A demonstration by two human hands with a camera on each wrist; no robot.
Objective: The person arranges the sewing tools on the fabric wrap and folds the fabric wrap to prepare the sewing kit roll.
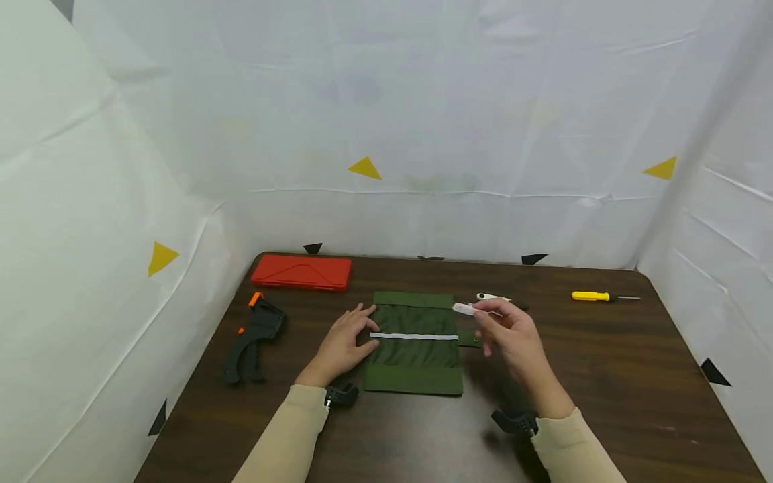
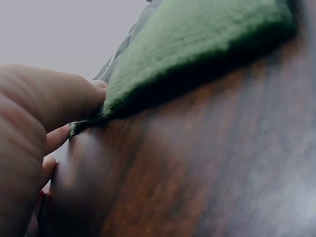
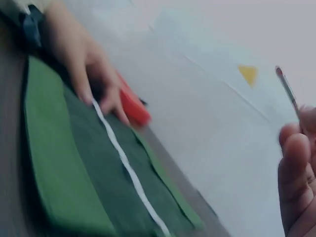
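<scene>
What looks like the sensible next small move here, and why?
Probably bring the slim tool to the white strap and try slipping it under: the right hand pinches the tool, the left hand touches the left edge of the green fabric case, and nothing shows tucked beneath the strap.

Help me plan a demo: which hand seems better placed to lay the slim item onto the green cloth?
Probably the right hand: it pinches the slim item near the green cloth. The left hand touches the cloth's left edge, apparently better suited to steadying it.
</scene>
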